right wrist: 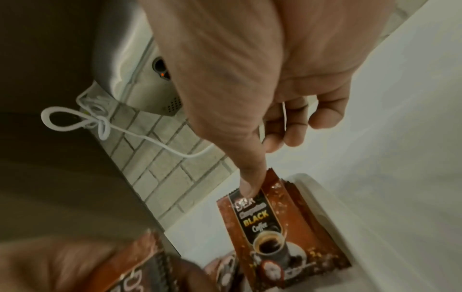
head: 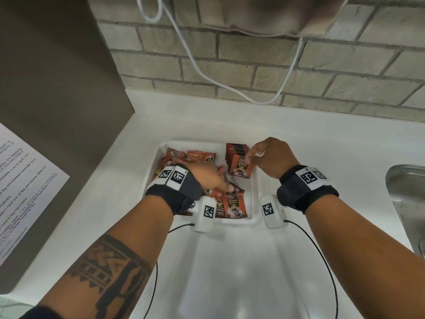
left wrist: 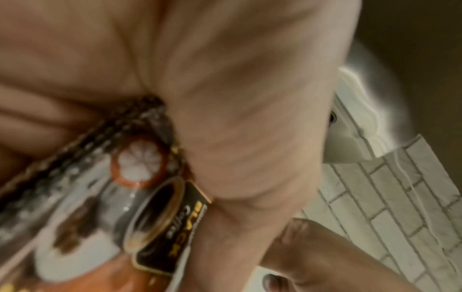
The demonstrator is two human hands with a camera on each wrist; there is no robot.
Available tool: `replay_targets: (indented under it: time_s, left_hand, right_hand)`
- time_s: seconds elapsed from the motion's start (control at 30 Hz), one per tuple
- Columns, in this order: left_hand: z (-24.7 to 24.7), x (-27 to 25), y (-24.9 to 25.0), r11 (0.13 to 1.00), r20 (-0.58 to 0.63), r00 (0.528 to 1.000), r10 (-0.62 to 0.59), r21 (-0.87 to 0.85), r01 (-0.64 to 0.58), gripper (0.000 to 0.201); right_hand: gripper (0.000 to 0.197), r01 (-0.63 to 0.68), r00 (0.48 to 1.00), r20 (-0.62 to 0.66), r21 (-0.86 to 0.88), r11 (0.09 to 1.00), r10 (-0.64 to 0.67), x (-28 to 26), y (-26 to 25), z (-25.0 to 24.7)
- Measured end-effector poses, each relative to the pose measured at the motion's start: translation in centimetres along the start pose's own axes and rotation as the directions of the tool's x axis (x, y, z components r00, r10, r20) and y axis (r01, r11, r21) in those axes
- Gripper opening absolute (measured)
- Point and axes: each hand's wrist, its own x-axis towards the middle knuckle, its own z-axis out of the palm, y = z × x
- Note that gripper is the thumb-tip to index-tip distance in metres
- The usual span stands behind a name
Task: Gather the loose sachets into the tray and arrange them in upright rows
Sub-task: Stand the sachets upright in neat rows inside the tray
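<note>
A white tray [head: 195,143] sits on the white counter and holds red-brown "Black Coffee" sachets. A row of upright sachets [head: 239,164] stands at its far right. My right hand [head: 253,155] pinches the top of that row, thumb [right wrist: 250,185] pressed on the front sachet [right wrist: 270,237] and fingers curled behind. Loose sachets [head: 232,203] lie in a heap across the left and near part of the tray. My left hand [head: 213,180] reaches into the heap and grips one sachet [left wrist: 155,217] between thumb and fingers.
A steel sink [head: 407,203] lies at the right edge. A brown panel [head: 57,88] with a printed notice [head: 23,180] stands on the left. A white cable [head: 230,84] hangs along the brick wall behind the tray.
</note>
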Motion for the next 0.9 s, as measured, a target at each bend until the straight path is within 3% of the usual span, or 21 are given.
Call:
replay_targets:
  time_s: [0.17, 0.33, 0.5, 0.9]
  left_hand:
    - [1.4, 1.8, 2.2, 0.996, 0.056, 0.998, 0.008, 0.083, -0.012, 0.057]
    - [1.5, 2.9, 3.1, 1.000, 0.029, 1.000, 0.005, 0.031, -0.006, 0.037]
    - [1.4, 3.4, 3.1, 0.998, 0.033, 0.999, -0.015, 0.055, 0.013, 0.040]
    - [1.4, 3.1, 3.4, 0.995, 0.008, 0.999, -0.031, 0.097, 0.031, 0.053]
  right_hand:
    - [0.024, -0.017, 0.999, 0.050, -0.064, 0.998, 0.020, 0.9, 0.1, 1.5]
    - [0.021, -0.035, 0.998, 0.051, -0.081, 0.996, 0.039, 1.3, 0.2, 1.7]
    - [0.012, -0.040, 0.998, 0.038, -0.050, 0.998, 0.041, 1.2, 0.4, 1.7]
    - [0.019, -0.012, 1.000, 0.027, -0.047, 0.999, 0.014, 1.4, 0.8, 2.0]
